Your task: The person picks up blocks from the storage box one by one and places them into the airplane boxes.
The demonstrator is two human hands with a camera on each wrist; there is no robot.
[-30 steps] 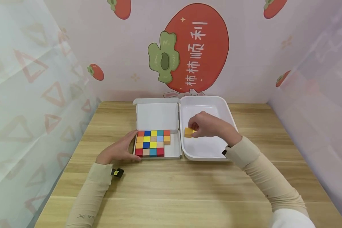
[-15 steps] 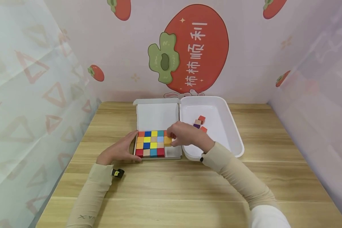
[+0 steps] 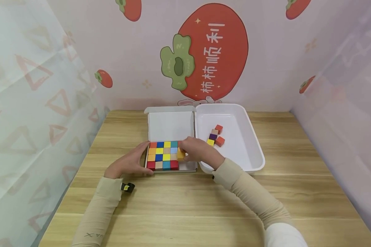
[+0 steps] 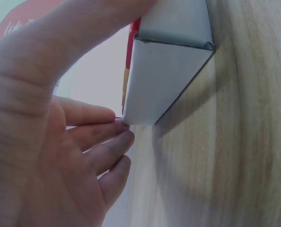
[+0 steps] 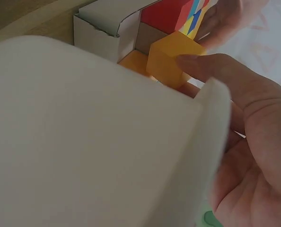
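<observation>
My right hand (image 3: 198, 149) pinches an orange-yellow block (image 3: 181, 155) between thumb and fingers over the right end of an open white cardboard box (image 3: 188, 166). In the right wrist view the block (image 5: 172, 59) is tilted, with the thumb on one face. Rows of coloured blocks (image 3: 166, 157) fill most of the box, and its lower right corner shows bare bottom. My left hand (image 3: 128, 160) rests against the box's left side, thumb at the front corner, fingers straight toward the back. In the left wrist view the fingertips touch the box's side wall (image 4: 159, 80).
A white plastic tray (image 3: 253, 144) stands right beside the box. Inside lie several loose blocks, among them a purple block (image 3: 213, 136) and a yellow block (image 3: 210, 142). The box's lid (image 3: 171, 124) stands raised at the back, near the printed wall cloth (image 3: 136, 68).
My right hand has carried the orange-yellow block from the tray leftward to the box, then slightly nearer the front. My left hand has stayed in place.
</observation>
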